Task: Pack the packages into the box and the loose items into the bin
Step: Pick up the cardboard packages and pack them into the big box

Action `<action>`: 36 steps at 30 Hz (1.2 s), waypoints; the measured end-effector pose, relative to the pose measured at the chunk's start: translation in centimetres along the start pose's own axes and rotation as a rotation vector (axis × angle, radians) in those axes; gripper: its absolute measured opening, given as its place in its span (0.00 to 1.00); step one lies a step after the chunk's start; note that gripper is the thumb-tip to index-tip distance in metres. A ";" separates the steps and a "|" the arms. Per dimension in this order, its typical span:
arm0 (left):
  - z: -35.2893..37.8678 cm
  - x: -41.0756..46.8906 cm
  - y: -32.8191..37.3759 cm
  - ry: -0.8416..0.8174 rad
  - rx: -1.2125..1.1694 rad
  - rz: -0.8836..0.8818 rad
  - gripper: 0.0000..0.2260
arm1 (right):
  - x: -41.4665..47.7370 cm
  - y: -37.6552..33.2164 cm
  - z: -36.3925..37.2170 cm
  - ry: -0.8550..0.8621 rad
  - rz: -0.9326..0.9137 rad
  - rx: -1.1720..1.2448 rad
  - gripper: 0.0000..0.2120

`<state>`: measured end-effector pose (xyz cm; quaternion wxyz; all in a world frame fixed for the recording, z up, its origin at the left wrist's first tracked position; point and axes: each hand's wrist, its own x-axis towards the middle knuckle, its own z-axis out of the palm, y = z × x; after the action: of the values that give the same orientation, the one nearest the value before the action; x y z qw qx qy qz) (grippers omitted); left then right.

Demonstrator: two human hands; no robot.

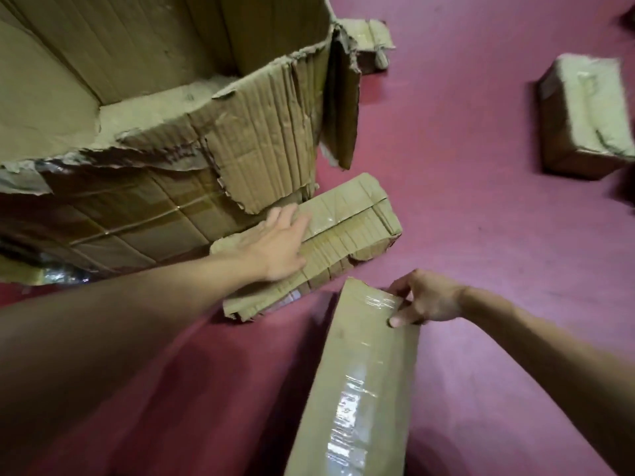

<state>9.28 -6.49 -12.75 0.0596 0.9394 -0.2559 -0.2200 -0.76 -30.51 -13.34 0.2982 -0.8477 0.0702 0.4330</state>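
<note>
R hand [426, 300] pinches the far end of the long taped pkg [357, 389], thumb on top, fingers curled behind the edge. L hand [283, 243] lies flat, fingers straight, on the crumpled pkg [347, 225], not gripping it. That pkg sits on the floor [464, 218], touching the torn box [268, 132]. Long taped pkg's axis runs from near the person out toward the crumpled one, far end just beside it. Box opening is up & left of both hands, L hand much nearer. Prob the long one must swing left over the box wall. Far-right pkg [584, 115] & corner pkg [369, 39] lie well apart. No bin in view
</note>
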 end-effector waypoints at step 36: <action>0.7 0.4 9.1 -0.207 -1.125 -0.195 0.32 | -7.2 9.4 2.2 0.546 0.165 1.149 0.31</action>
<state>5.18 -14.50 -11.45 0.5039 0.7559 -0.0164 -0.4176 -10.23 -37.89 -12.93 0.6421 -0.6242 0.4297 0.1163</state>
